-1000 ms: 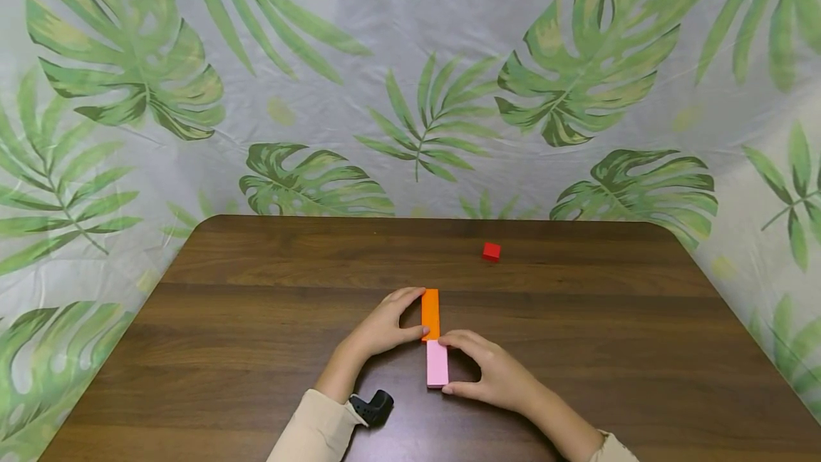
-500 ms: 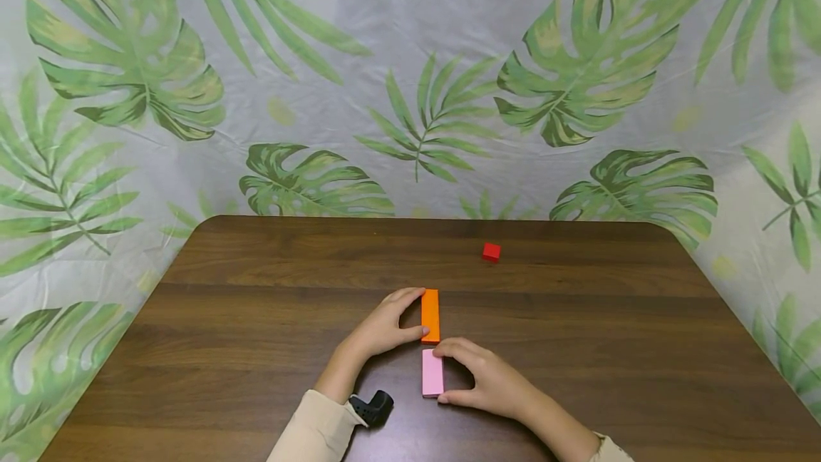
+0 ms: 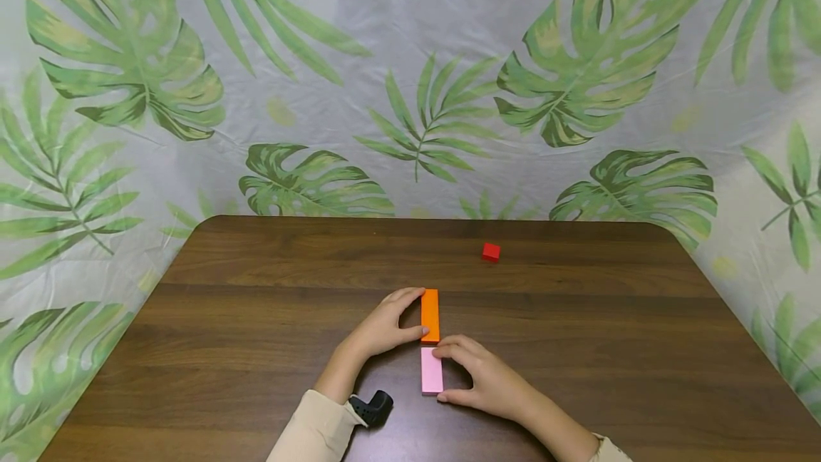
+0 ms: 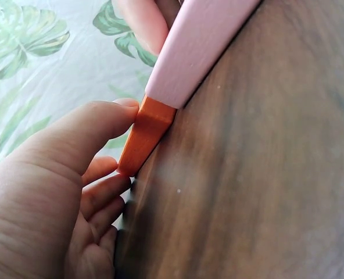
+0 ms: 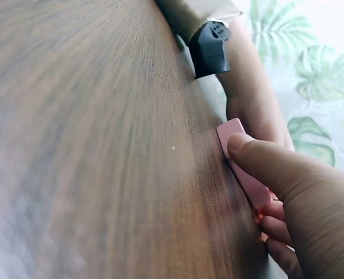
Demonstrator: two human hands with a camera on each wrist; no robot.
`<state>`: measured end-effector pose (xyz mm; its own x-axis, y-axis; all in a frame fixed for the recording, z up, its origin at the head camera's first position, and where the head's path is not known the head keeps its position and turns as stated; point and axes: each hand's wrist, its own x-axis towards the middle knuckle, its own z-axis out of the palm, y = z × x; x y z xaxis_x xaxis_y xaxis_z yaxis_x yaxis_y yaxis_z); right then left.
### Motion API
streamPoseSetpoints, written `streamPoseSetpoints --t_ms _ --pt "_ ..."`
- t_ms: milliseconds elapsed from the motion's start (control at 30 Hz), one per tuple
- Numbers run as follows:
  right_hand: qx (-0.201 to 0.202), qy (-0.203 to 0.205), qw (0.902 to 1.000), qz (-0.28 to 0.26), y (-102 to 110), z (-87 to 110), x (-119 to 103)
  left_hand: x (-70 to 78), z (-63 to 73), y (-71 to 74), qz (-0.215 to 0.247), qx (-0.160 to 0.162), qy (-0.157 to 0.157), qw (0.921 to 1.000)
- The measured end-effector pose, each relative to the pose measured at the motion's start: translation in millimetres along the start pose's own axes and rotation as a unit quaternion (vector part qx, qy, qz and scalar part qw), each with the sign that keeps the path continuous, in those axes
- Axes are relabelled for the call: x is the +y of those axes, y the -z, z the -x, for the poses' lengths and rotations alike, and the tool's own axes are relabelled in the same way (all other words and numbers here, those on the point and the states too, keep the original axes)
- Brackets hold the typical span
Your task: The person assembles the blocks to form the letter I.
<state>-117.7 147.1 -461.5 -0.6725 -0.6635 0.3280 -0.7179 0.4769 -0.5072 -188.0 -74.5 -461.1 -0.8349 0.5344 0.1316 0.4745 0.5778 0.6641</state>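
My left hand [image 3: 385, 322] holds an orange block [image 3: 430, 314] by its long left side, index finger near the far end and thumb near the close end. With thumb and fingers toward opposite ends, my right hand [image 3: 485, 378] grips a pink block [image 3: 431, 374]. In the head view the pink block lies in line with the orange one, on the person's side, with a narrow gap between them. From the left wrist, the pink block [image 4: 198, 49] hides part of the orange block [image 4: 147, 133]. The right wrist view shows the right thumb on the end of the pink block [image 5: 250, 181].
A small red block [image 3: 491, 252] lies farther back, right of the middle, on the brown wooden table [image 3: 256, 269]. A black wrist device [image 3: 373, 408] sits at the left sleeve. Leaf-patterned cloth [image 3: 436, 34] hangs behind the table.
The right hand has drawn the pink block toward the person and a little left, so a gap now parts it from the orange block. The left hand and orange block are about still.
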Motion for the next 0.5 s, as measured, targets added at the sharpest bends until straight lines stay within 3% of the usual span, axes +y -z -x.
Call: streamPoseSetpoints --t_ms 500 --pt "-0.005 -0.034 0.9994 -0.006 1.6 -0.4 -3.1 2.7 1.5 1.3 0.003 -0.006 0.010 0.9999"
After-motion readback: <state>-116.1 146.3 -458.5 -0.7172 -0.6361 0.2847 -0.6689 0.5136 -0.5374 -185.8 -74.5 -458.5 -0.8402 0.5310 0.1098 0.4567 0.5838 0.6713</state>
